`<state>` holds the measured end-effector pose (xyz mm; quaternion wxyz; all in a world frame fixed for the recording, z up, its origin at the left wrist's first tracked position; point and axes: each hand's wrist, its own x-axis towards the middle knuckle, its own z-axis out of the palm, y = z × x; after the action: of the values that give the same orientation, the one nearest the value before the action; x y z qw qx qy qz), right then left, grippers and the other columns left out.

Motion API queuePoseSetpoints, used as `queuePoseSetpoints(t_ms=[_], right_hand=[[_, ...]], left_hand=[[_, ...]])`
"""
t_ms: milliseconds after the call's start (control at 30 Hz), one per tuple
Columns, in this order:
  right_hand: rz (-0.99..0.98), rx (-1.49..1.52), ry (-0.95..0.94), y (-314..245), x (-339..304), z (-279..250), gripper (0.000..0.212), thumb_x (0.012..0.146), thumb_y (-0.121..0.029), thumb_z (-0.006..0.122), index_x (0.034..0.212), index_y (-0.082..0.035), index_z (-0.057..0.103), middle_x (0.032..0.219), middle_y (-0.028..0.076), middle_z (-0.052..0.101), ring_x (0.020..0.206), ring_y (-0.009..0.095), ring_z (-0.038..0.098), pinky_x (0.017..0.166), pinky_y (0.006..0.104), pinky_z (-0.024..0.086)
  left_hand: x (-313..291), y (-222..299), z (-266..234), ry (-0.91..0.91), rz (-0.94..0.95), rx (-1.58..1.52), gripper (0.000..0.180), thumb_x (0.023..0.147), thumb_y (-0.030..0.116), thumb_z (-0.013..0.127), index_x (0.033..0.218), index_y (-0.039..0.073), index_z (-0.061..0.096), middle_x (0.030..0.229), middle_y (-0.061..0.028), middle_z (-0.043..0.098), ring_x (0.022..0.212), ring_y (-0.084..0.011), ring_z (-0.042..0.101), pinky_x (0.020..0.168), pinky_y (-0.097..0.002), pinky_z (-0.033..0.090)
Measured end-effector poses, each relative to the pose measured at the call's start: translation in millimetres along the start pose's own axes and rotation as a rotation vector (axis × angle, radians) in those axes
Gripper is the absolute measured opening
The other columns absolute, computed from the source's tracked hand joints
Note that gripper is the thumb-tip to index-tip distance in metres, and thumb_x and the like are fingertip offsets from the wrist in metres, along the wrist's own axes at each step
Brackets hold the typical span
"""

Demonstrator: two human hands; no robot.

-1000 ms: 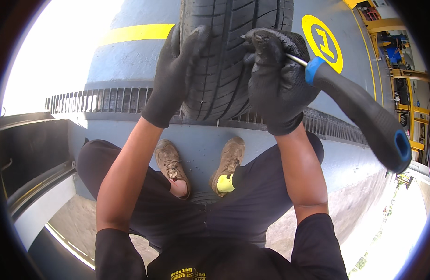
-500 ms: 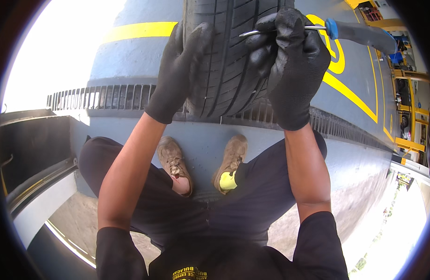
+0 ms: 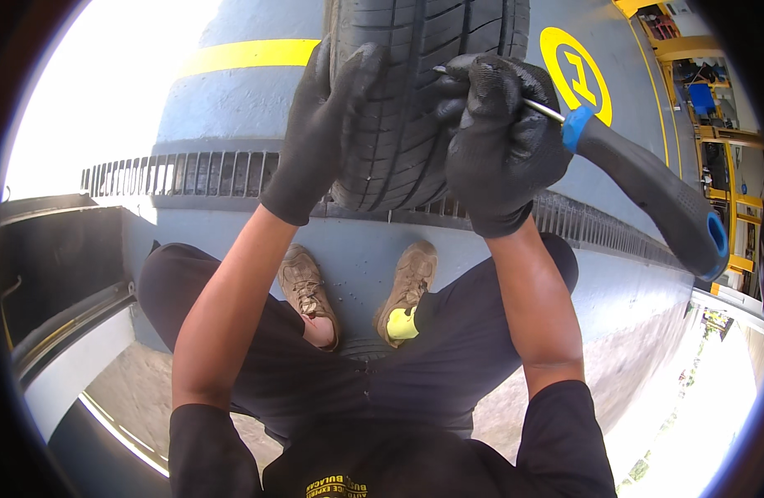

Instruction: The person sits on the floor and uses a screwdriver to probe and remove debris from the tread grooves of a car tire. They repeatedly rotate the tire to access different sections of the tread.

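A black tire point(image 3: 398, 124) stands upright in front of me, its grooved tread facing me. My left hand point(image 3: 328, 133), in a black glove, grips its left edge, with the thumb toward the tread and the fingers along the side. My right hand point(image 3: 506, 137), gloved alike, is closed around the thin metal shaft of a screwdriver. The screwdriver's long dark grey and blue handle point(image 3: 647, 187) sticks out to the right, slanting toward me. Its tip shows at the tread beside my right fingertips; whether it touches the rubber I cannot tell.
A slotted drain grate point(image 3: 207, 173) crosses the blue-grey floor behind my shoes point(image 3: 408, 286) and under the tire. Yellow markings point(image 3: 577, 75) are painted on the floor. Yellow racks point(image 3: 734, 199) stand far right. A dark box-like opening point(image 3: 66, 266) lies at left.
My right hand has shifted left and a little nearer to me, and its wrist has turned. The screwdriver's handle has swung down toward me. My left hand has stayed almost in place on the tire.
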<state>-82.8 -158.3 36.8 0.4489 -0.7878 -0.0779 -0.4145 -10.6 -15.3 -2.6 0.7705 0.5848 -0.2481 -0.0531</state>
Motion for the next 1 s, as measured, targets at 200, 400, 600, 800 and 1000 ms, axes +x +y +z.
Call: queuePoseSetpoints(t_ms=[200,400,600,800,1000], right_hand=[[-0.183,-0.185,0.085,19.1,-2.6,16.7,0.017,0.099,-0.01,0.059,0.093,0.003,0.069,0.088,0.01,0.07,0.074,0.015,0.065,0.067,0.0269,0.051],[0.173,0.21,0.078,-8.2,14.2,24.8,0.025,0.101,-0.022,0.059,0.091,0.0,0.065,0.078,0.007,0.067,0.062,0.007,0.057,0.05,0.022,0.042],[0.501,0.246,0.166,-28.9,31.5,4.1,0.039,0.103,-0.037,0.054,0.092,-0.001,0.066,0.062,0.004,0.063,0.046,0.007,0.051,0.045,0.0209,0.037],[0.127,0.08,0.218,-7.9,25.1,-11.0,0.03,0.103,-0.025,0.056,0.098,0.002,0.067,0.077,0.007,0.07,0.058,0.01,0.061,0.053,0.0226,0.047],[0.175,0.195,0.129,-7.6,23.4,-10.4,0.018,0.1,-0.017,0.062,0.1,0.0,0.068,0.073,0.003,0.066,0.059,0.007,0.058,0.054,0.0207,0.045]], left_hand=[[-0.3,3.0,-4.3,0.017,-0.103,0.008,0.05,0.103,0.036,0.053,0.136,-0.002,0.049,0.125,-0.0136,0.06,0.114,-0.019,0.057,0.1,-0.0331,0.046],[-4.7,-13.9,-10.4,0.014,-0.103,0.058,0.049,0.105,0.03,0.048,0.143,-0.001,0.043,0.133,-0.0165,0.054,0.121,-0.0221,0.054,0.103,-0.0345,0.044],[-2.8,-32.6,-30.3,-0.054,0.259,0.478,0.049,0.108,0.03,0.037,0.148,0.002,0.037,0.145,-0.0208,0.045,0.134,-0.0308,0.047,0.113,-0.0389,0.037],[-1.2,-15.2,-23.8,-0.027,-0.113,0.075,0.05,0.109,0.032,0.033,0.148,0.002,0.038,0.144,-0.021,0.046,0.133,-0.0322,0.047,0.112,-0.0398,0.037],[-2.1,-6.0,-19.4,0.056,-0.116,0.121,0.048,0.108,0.032,0.035,0.143,0.0,0.043,0.138,-0.0199,0.05,0.126,-0.0302,0.051,0.107,-0.0387,0.04]])
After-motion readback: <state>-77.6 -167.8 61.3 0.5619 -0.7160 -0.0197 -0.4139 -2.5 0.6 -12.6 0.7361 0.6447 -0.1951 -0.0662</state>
